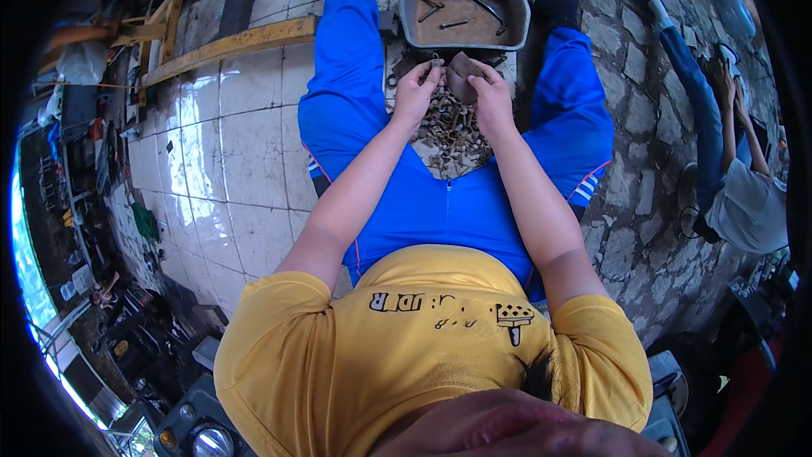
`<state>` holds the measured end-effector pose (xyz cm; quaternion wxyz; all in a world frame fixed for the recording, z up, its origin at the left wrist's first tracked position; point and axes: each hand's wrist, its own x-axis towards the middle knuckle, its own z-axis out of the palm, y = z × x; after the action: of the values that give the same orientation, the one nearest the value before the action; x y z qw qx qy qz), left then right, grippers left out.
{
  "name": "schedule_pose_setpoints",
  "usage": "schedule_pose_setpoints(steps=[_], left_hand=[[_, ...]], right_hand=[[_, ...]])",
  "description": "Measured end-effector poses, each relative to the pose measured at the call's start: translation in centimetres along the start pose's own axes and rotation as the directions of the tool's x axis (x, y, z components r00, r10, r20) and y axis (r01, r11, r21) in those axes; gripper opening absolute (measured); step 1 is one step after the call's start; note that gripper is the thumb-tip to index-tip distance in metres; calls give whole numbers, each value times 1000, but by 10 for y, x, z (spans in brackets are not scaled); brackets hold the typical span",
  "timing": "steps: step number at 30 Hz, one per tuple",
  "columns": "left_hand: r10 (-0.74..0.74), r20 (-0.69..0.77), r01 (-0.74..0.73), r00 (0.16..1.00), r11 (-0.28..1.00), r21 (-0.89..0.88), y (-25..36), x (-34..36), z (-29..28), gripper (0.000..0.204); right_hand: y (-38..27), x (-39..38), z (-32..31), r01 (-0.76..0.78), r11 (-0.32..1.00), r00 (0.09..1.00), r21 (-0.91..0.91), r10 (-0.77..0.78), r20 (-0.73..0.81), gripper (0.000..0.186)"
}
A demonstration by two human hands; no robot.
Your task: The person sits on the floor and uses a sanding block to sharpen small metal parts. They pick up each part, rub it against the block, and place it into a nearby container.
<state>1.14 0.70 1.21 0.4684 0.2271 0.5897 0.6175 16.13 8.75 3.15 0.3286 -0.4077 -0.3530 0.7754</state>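
Observation:
My left hand [414, 95] pinches a small dark metal piece [436, 60] upright between thumb and fingertips; it looks like a bolt, but is too small to be sure. Close by on the right, my right hand [492, 100] grips a stiff, brown folded sheet [461, 78], cloth or sandpaper, I cannot tell which. The sheet's left edge is near the metal piece, a narrow gap apart. Below both hands, a heap of rusty bolts and nuts [452, 131] lies on the tiles between my legs.
Beyond my hands stands a grey rectangular tub [406, 21] with a few slim metal tools inside. A yellow wooden beam [245, 49] lies to the left on white tiles [254, 144]. Stone paving [630, 135] runs to the right, where another person [748, 211] sits.

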Motion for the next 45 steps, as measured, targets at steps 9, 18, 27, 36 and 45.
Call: schedule_pose_setpoints(steps=[9, 18, 27, 36, 45], left_hand=[[254, -15, -208, 967, 822, 530, -4, 1, -12, 33], [239, -67, -166, 969, 824, 543, 7, -4, -7, 30], [-93, -54, 90, 994, 994, -59, 1, 4, -12, 30], [-115, -6, 115, 993, 989, 96, 7, 0, -1, 36], [162, -10, -139, 987, 876, 461, 4, -11, -4, 34]], right_hand=[[0, -13, 11, -8, 998, 996, -56, 13, 86, 41], [14, -15, 5, -36, 999, 997, -41, 38, 70, 41], [-8, -2, 4, -56, 980, 998, 190, 57, -2, 42], [-15, 9, -16, -22, 990, 991, 137, 40, -127, 39], [-5, -5, -10, -40, 992, 999, -119, 41, 8, 38]])
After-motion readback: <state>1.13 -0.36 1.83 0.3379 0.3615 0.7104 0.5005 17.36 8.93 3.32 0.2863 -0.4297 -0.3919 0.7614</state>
